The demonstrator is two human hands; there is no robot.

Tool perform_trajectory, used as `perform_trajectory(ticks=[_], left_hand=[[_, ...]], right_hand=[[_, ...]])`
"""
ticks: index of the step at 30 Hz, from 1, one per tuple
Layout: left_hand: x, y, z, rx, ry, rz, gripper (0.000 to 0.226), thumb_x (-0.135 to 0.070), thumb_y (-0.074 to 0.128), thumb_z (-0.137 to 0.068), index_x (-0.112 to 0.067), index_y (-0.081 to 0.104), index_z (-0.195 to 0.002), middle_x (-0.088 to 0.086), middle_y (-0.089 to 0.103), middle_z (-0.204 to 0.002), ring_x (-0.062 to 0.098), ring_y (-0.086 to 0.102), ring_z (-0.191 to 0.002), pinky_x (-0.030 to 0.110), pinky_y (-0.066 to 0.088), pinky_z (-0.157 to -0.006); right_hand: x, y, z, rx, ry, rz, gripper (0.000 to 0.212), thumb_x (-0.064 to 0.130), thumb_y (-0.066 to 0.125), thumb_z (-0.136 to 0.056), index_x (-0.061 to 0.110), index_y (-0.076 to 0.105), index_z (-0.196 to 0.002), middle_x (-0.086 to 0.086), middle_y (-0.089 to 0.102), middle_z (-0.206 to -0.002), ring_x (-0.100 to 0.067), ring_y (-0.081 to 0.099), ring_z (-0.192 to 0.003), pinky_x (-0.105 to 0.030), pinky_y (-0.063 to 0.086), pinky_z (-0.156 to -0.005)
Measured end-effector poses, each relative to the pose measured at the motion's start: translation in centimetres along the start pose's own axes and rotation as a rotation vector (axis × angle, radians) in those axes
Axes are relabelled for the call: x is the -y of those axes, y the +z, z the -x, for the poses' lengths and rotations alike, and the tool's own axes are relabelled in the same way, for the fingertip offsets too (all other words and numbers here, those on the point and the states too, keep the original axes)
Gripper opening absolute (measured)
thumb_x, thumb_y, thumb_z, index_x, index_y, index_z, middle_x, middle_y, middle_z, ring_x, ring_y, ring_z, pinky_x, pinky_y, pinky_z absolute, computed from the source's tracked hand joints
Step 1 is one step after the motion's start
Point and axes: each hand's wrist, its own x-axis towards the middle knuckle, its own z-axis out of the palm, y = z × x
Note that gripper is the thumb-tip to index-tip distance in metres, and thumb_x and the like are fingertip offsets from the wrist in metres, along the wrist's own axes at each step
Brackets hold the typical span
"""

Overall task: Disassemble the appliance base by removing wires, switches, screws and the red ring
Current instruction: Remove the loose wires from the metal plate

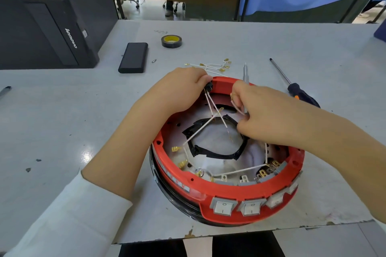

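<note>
The appliance base [173, 196], black below with a red ring [188, 189] on top, lies upside down at the table's front edge. Several grey-white rocker switches [223, 206] line its front. White wires [200, 129] with brass terminals cross the open inside. My left hand [188, 85] grips a small black part at the ring's far rim, where two white wires end. My right hand [254, 110] holds a thin metal tool and pinches a white wire over the inside. Loose removed wires [211, 67] lie beyond the base.
A black-handled screwdriver [292, 85] lies right of the base. A roll of black tape [171, 41], a flat black block [133, 57] and a small screw [154, 60] lie farther back. A black Lenovo computer case [48, 31] stands at the left.
</note>
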Motion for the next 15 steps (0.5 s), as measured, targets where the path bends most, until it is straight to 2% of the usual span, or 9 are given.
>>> perform_trajectory(ticks=[4, 7, 11, 13, 15], left_hand=[[0.0, 0.1, -0.1, 0.001, -0.004, -0.009, 0.034, -0.038, 0.032, -0.101, -0.019, 0.061, -0.1, -0.004, 0.056, -0.091, 0.017, 0.049, -0.088, 0.028, 0.031, -0.072], [-0.1, 0.1, -0.1, 0.001, -0.006, -0.016, 0.036, -0.038, 0.032, -0.101, -0.018, 0.062, -0.101, -0.002, 0.057, -0.092, 0.018, 0.05, -0.089, 0.029, 0.031, -0.072], [-0.2, 0.0, 0.0, 0.008, -0.012, -0.021, 0.036, -0.038, 0.032, -0.101, -0.017, 0.062, -0.104, 0.001, 0.061, -0.1, 0.019, 0.052, -0.092, 0.029, 0.034, -0.073], [-0.3, -0.1, 0.1, 0.011, -0.009, -0.013, 0.035, -0.037, 0.033, -0.1, -0.016, 0.062, -0.103, 0.002, 0.063, -0.103, 0.021, 0.053, -0.096, 0.031, 0.037, -0.076], [-0.4, -0.2, 0.2, 0.013, -0.005, -0.007, 0.034, -0.035, 0.033, -0.1, -0.017, 0.061, -0.097, 0.001, 0.062, -0.097, 0.021, 0.053, -0.094, 0.031, 0.036, -0.074]], right_hand=[[0.6, -1.0, 0.6, -0.07, -0.043, -0.178, 0.03, 0.007, 0.056, -0.078, 0.027, 0.033, -0.079, 0.003, 0.045, -0.064, -0.001, 0.045, -0.055, -0.015, 0.037, -0.052], [1.0, -0.8, 0.7, -0.091, -0.078, -0.263, 0.027, 0.015, 0.06, -0.08, 0.028, 0.037, -0.085, 0.004, 0.05, -0.065, -0.006, 0.042, -0.057, -0.019, 0.037, -0.056], [1.3, -0.5, 0.8, -0.016, -0.11, -0.405, 0.028, 0.018, 0.063, -0.077, 0.03, 0.038, -0.083, 0.005, 0.062, -0.075, -0.005, 0.042, -0.049, -0.018, 0.037, -0.049], [1.3, -0.8, 1.0, 0.05, -0.13, -0.545, 0.032, 0.033, 0.069, -0.072, 0.033, 0.038, -0.081, 0.009, 0.066, -0.089, -0.003, 0.047, -0.05, -0.016, 0.041, -0.05], [1.4, -0.8, 0.8, 0.054, -0.135, -0.648, 0.04, 0.049, 0.072, -0.065, 0.033, 0.038, -0.079, 0.013, 0.069, -0.089, -0.005, 0.053, -0.057, -0.02, 0.048, -0.059]])
